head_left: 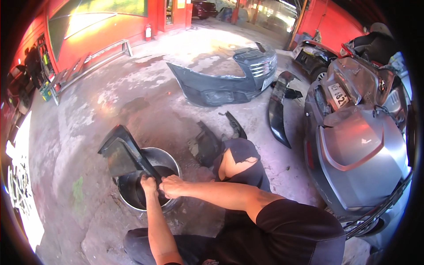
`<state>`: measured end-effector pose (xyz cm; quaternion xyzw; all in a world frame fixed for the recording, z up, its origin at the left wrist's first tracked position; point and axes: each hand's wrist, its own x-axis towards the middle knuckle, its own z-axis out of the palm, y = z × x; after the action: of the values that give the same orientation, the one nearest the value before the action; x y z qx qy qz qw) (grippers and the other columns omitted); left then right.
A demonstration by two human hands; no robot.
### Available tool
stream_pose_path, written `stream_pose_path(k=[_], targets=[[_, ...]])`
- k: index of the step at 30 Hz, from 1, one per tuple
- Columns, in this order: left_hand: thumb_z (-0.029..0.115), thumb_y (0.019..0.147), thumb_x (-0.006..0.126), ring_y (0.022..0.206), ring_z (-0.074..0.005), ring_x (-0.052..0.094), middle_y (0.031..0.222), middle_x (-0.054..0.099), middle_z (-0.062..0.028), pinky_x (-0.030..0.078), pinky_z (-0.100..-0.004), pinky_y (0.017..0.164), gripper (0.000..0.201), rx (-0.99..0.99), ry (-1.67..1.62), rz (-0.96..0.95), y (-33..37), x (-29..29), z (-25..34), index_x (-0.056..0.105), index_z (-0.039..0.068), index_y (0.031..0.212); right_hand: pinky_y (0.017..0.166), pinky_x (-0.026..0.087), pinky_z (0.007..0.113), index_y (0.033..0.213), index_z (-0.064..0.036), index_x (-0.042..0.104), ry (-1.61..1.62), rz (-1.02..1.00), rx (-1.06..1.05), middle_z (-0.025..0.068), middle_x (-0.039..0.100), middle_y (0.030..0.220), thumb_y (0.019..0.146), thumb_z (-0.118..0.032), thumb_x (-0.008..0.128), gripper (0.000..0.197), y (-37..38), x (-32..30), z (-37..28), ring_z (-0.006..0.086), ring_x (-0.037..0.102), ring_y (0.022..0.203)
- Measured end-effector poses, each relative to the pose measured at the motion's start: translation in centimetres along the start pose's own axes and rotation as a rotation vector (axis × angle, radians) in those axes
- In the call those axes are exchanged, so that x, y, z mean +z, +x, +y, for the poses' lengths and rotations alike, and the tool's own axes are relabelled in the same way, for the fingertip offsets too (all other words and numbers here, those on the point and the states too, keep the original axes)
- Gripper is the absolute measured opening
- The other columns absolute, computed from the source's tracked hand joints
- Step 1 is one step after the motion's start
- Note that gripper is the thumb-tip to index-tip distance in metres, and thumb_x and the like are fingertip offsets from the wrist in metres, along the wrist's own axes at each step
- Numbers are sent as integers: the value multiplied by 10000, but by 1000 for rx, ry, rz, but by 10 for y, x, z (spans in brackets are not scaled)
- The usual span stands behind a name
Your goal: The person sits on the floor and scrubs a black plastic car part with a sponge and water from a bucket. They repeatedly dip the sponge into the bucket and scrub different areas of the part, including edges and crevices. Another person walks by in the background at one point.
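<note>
A black car body panel (128, 150), long and angular with a flat greyish face, slants across a round metal pot (176, 164). Its upper end points to the far left, beyond the pot's rim. My left hand (149, 183) is closed on the panel's near edge, above the pot's opening. Just to its right, my right hand (172, 186) is closed around the lower end of the panel's dark strip. Dark contents show inside the pot, but I cannot make out what they are. The fingertips of both hands are partly hidden.
Beyond my bent knee (236, 165) lie dark plastic pieces (207, 143). A grey front bumper (212, 92) rests farther off, with a curved black trim piece (277, 119) beside it. A damaged silver car (353, 150) stands right. A metal frame (95, 61) is far left.
</note>
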<state>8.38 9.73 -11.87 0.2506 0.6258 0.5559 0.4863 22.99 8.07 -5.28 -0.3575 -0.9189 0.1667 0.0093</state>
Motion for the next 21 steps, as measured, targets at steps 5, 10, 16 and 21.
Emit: stream_pose_path(k=[5,10,16,21], targets=[[-45,730,534,680,-268,657,818,676,-160,527,-385,621,403,158,234,154,35,-16,-41,624,-116,1116,788,584,462,918,-39,765,-7,-77,19,249,722,1105,750,-189,742,226,11,-6,-12,378,735,920],[55,730,635,846,-308,704,945,727,-238,546,-405,832,355,91,549,218,38,-14,-48,694,-139,1022,861,588,444,973,-46,780,5,-183,132,186,763,1060,791,-147,703,222,21,0,-4,332,734,1037],[270,838,738,837,-332,669,990,719,-193,570,-521,771,510,-272,-112,257,-11,11,17,659,-78,1201,917,586,429,1059,-64,790,-68,-364,219,156,763,1128,816,-113,693,266,48,15,26,306,719,1119],[397,960,702,1034,-408,689,1246,666,-229,583,-569,840,643,-476,-389,145,29,-26,-15,548,-77,1366,951,571,430,1120,-94,785,-146,-512,128,126,737,1237,839,-154,716,295,77,41,32,292,688,1190]])
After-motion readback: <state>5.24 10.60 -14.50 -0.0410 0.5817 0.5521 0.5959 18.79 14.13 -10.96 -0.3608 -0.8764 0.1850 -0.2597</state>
